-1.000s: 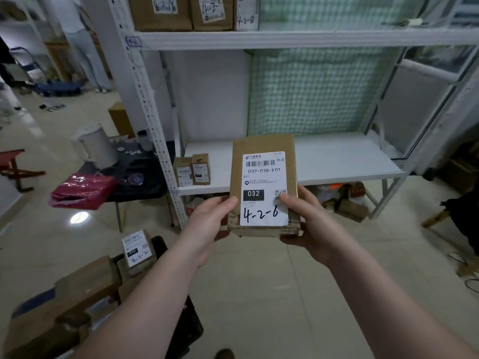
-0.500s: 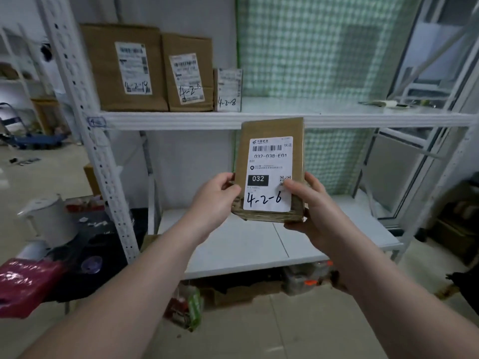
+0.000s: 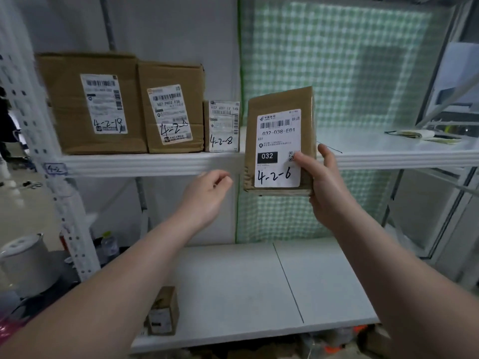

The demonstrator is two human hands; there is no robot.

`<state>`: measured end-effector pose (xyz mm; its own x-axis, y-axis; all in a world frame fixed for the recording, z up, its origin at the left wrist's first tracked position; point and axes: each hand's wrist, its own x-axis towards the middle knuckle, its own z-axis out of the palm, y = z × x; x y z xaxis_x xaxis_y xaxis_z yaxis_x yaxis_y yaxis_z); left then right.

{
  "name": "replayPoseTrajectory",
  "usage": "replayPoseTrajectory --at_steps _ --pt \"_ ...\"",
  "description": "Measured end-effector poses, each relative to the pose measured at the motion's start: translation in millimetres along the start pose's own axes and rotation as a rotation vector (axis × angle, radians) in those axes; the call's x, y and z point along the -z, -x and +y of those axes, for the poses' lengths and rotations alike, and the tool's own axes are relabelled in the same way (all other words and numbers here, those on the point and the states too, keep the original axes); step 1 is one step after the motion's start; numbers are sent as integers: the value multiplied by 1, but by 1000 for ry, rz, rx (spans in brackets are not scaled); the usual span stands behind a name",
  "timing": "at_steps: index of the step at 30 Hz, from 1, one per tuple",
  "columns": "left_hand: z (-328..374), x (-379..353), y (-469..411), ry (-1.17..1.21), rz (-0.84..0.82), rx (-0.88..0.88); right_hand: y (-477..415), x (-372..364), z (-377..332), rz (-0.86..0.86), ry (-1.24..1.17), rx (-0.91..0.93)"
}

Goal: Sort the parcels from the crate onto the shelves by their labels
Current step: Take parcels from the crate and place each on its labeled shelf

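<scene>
Holding the 4-2-6 parcel with your right hand alone now: thumb across the label, fingers wrapped behind. Your left hand has let go and sits empty, loosely curled, just below the upper shelf. Parcel has come up to the shelf's front edge, just right of the 4-2-8 parcel. Placement looks next.

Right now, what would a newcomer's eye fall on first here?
The brown parcel marked 4-2-6, gripped upright by the right hand in front of the upper shelf. To its left, a large box, a middle box and a small box marked 4-2-8 stand in a row on that shelf. The left hand hovers empty nearby.
</scene>
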<state>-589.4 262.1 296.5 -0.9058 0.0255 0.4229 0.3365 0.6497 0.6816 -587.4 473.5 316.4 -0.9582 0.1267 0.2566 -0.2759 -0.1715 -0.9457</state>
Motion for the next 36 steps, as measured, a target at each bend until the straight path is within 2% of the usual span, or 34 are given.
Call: replayPoseTrajectory --at_steps 5,9,14,20,23,26,29,36 --pt "5 -20 -45 -139 110 -20 -74 11 -7 -55 -48 110" --pt "16 -34 -74 -198 180 -30 -125 20 -7 -183 -36 154" --pt "14 -50 -99 -360 195 -19 -168 30 12 -370 13 146" --pt "-6 -65 -105 -487 183 6 -189 37 29 -450 147 211" --pt "-12 -66 -109 -543 217 9 -189 32 35 -376 332 311" --pt "-16 -68 -112 -595 248 7 -184 21 42 -182 545 463" --pt "-20 -66 -113 -614 243 -32 -178 7 47 -56 623 582" --pt "-29 -60 -117 -587 244 -114 -177 -10 51 69 689 569"
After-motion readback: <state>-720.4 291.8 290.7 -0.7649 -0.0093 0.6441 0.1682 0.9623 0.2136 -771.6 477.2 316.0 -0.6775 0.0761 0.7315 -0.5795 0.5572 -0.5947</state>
